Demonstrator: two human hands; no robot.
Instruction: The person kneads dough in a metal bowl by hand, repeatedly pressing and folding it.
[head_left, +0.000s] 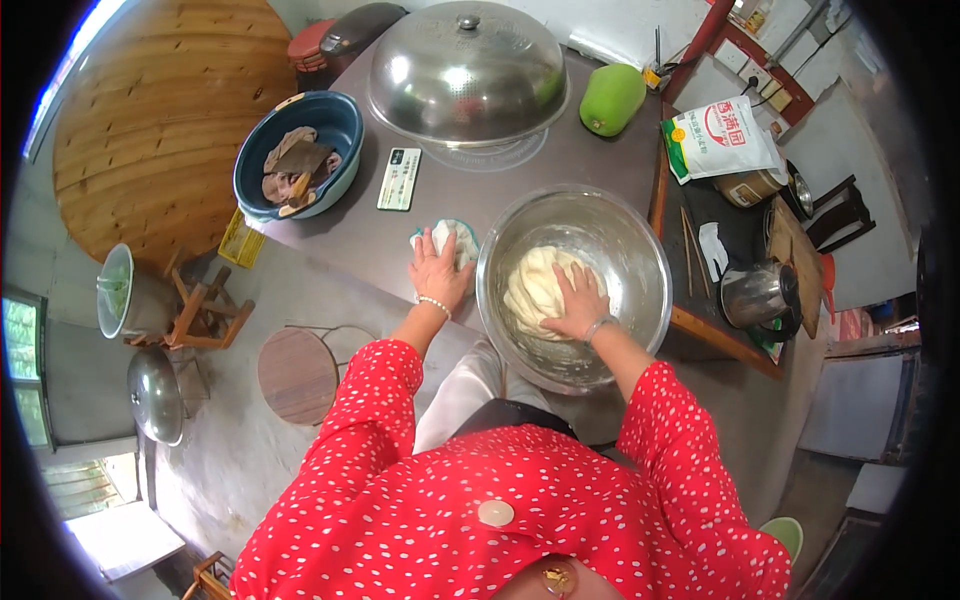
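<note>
A wide stainless steel bowl (622, 240) stands at the near edge of the table (315, 247), with a lump of pale dough (532, 289) inside. My right hand (583, 301) lies on the right part of the dough, fingers spread, palm down. Left of the bowl, my left hand (441, 274) rests with fingers apart on a white cloth with a green edge (459, 232), close to the bowl's rim. Whether its fingers grip the cloth cannot be told. Part of the cloth is hidden under that hand.
Behind stand a large metal dome lid (469, 82) and a green gourd or melon (613, 99). A blue basin (349, 135) holds cloths and a scraper-like tool. On the right side table are a flour bag (720, 139), chopsticks (694, 251) and a metal kettle (757, 292). A round stool (298, 375) stands at left.
</note>
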